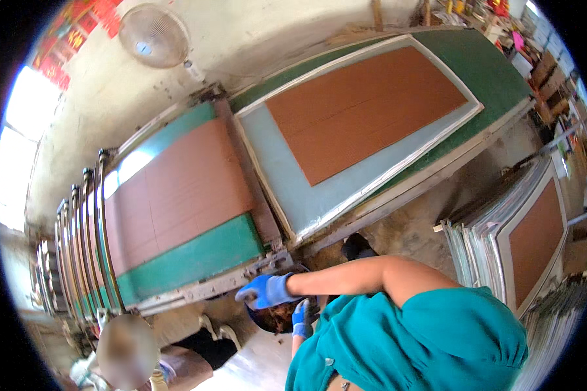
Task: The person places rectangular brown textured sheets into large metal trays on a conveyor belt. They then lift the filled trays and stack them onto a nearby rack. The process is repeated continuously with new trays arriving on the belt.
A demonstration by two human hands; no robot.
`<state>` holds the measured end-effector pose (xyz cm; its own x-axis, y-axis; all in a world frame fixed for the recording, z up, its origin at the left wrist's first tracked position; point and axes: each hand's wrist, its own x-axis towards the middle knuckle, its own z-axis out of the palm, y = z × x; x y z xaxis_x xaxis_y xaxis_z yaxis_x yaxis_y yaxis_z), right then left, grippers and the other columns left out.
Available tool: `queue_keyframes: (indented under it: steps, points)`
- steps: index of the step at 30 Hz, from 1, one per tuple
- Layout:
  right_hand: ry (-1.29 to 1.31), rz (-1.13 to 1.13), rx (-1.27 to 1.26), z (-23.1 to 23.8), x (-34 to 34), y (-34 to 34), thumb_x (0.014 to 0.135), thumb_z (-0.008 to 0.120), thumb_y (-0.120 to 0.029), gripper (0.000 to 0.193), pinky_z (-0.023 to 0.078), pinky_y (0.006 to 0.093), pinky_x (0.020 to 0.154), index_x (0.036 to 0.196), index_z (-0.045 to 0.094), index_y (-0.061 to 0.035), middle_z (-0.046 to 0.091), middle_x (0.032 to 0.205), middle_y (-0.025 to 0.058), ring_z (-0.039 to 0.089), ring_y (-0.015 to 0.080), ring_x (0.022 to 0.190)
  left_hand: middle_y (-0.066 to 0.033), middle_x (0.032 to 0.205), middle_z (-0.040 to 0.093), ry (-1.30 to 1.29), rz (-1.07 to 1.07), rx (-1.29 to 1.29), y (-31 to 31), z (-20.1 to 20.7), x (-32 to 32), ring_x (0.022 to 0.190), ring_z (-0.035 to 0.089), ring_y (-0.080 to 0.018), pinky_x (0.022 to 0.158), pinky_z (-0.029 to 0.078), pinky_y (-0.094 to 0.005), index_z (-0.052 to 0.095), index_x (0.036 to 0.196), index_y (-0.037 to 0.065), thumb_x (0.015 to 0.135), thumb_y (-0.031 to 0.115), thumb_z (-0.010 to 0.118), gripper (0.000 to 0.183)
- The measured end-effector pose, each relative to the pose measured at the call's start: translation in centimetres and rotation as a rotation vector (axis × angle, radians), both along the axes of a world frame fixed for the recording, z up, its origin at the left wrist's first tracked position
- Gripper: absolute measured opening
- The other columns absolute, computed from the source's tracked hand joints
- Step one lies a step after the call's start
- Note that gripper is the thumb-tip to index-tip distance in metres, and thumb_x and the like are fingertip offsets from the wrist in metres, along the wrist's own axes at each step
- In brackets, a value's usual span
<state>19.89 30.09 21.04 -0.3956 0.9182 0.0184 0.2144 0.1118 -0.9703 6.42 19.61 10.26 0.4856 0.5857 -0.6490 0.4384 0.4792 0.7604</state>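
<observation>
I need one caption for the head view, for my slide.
Right blue-gloved hand beside a green belt bearing a brown sheet; another brown sheet lies on a framed panel.

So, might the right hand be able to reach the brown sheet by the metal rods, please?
Probably yes; only the metal edge and a green strip seem to separate the right hand from the sheet.

You have two gloved hands (265,292) (299,319), one bin (259,319), three brown sheets (372,111) (182,189) (538,241), one belt (195,257) and one fan (155,36). Around you are one green table (479,62), one frame (293,176) lying flat, and one stack (474,254) of many more frames, too tightly packed to count. Near you there are also one other person (209,352), two pale shoes (229,335) and at least five metal bars (103,154).
</observation>
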Motion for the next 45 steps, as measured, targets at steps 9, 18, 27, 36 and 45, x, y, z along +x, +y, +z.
queue_keyframes:
  steps: [9, 18, 27, 36, 45]
  points:
    - [0.611, -1.049, -0.997, -9.0, 28.8, -13.5, 0.081, 0.054, -0.045, 0.042, 0.046, 0.0318, 0.045, 0.073, 0.06, -0.0039, 0.059, 0.065, 0.0104, 0.054, 0.0192, 0.045, -0.0147, 0.09, 0.062, -0.202, -0.302, -0.201, 17.2, 6.4, 24.4, 0.078, 0.062, -0.0232, 0.067, 0.05, -0.0321, 0.057, 0.1, -0.002, 0.087, 0.024, 0.048, 0.031]
    - [1.809, -0.658, -1.337, -18.4, 36.1, -16.1, 0.083, 0.041, -0.056, 0.06, 0.051, 0.0358, 0.059, 0.086, 0.055, 0.0028, 0.061, 0.075, 0.0163, 0.06, 0.0288, 0.069, -0.0108, 0.11, 0.052, 0.035, -0.541, 1.01, 52.3, -3.2, 56.1, 0.098, 0.05, -0.0197, 0.086, 0.04, -0.0322, 0.047, 0.113, -0.001, 0.086, 0.015, 0.048, 0.031]
    - [0.756, -1.051, -1.511, -11.1, 42.9, -14.7, 0.075, 0.053, -0.057, 0.052, 0.05, 0.0313, 0.058, 0.099, 0.062, -0.011, 0.064, 0.071, 0.0106, 0.062, 0.0202, 0.06, -0.0089, 0.136, 0.026, 0.479, -0.478, 0.208, 67.6, -12.6, 66.3, 0.123, 0.026, -0.0253, 0.1, 0.023, -0.0374, 0.027, 0.131, 0.006, 0.088, 0.044, 0.032, 0.058]
    - [0.043, -1.443, -1.337, -9.6, 49.7, -22.9, 0.075, 0.051, -0.057, 0.049, 0.046, 0.0359, 0.07, 0.088, 0.063, -0.0109, 0.059, 0.082, 0.0154, 0.058, 0.0251, 0.078, -0.0102, 0.135, 0.033, 0.114, -0.44, 0.483, 57.1, -5.3, 74.9, 0.122, 0.033, -0.0235, 0.099, 0.027, -0.0307, 0.035, 0.128, 0.0, 0.087, 0.05, 0.036, 0.065]
    - [0.93, -2.52, -0.488, -8.2, 51.3, -40.6, 0.076, 0.057, -0.052, 0.045, 0.044, 0.0329, 0.052, 0.082, 0.06, -0.0081, 0.053, 0.06, 0.0069, 0.055, 0.0195, 0.054, -0.0148, 0.083, 0.06, 0.087, -0.925, -0.069, 36.9, 10.9, 71.3, 0.071, 0.058, -0.0269, 0.062, 0.048, -0.0402, 0.052, 0.107, 0.002, 0.085, 0.054, 0.038, 0.058]
